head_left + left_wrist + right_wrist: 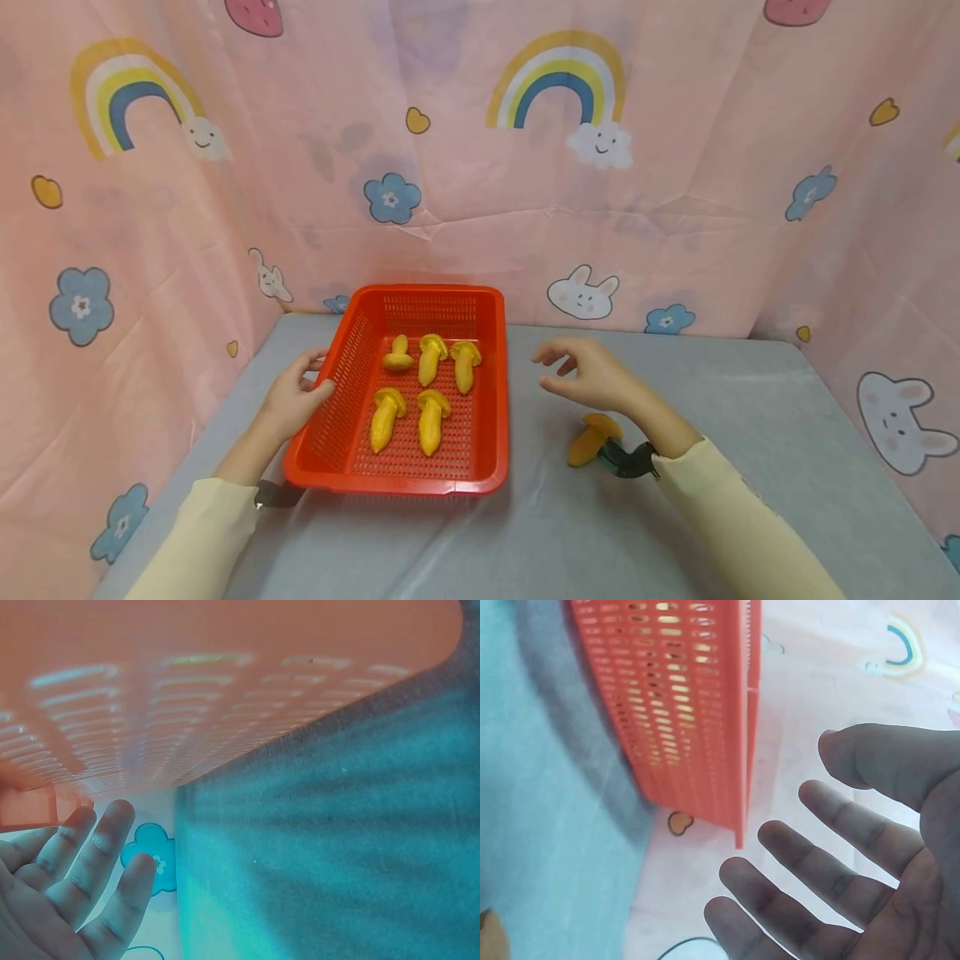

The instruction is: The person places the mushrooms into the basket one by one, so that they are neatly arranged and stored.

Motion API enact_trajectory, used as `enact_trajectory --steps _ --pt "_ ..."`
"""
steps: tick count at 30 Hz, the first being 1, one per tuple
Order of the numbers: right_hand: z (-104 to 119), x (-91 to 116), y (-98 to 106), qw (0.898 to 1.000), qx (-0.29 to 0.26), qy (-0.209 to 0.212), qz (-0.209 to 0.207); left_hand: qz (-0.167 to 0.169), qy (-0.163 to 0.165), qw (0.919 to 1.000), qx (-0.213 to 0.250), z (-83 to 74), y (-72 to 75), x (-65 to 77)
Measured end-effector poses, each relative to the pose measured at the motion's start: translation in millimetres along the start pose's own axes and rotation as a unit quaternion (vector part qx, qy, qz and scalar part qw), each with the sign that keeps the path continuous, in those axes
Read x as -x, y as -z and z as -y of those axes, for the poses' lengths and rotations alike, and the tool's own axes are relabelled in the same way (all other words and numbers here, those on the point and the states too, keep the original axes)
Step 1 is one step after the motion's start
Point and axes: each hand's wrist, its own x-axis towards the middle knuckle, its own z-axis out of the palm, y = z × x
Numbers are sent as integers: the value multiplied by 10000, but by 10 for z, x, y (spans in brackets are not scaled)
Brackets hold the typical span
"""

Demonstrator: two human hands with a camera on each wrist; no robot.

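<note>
A red plastic basket point(495, 392) with slotted walls sits on the table, several yellow mushrooms point(430, 421) lying inside it. At its left rim is my left hand point(288, 400), thumb by the rim and loosely bent fingers outside the wall. In the left wrist view those fingers point(105, 847) spread below the basket's side without gripping it. To the right of the basket, my right hand point(592, 375) hovers over the table, its fingers relaxed and holding nothing. Another mushroom point(596, 437), more orange, lies on the table below the right wrist, partly covered by the wrist's dark strap.
The grey table point(720, 400) meets pink curtains point(465, 167) printed with rainbows, flowers and rabbits at the back and both sides. A dark wrist camera mount point(630, 458) hangs under the right wrist near the loose mushroom.
</note>
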Motion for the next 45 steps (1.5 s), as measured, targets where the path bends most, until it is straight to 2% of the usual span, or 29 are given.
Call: enact_trajectory --steps 15,30,38,45 --pt "-291 240 -30 9992 -172 -361 97 0 6 10000 59 -33 2 11" --pt "-547 429 -82 9988 -106 -478 78 -18 21 10000 -6 -24 5 11" --pt "-648 497 -124 9990 103 -424 103 -17 19 10000 24 -26 3 4" --pt "-699 541 -174 9968 473 -624 139 -16 2 10000 -20 -19 5 -3"
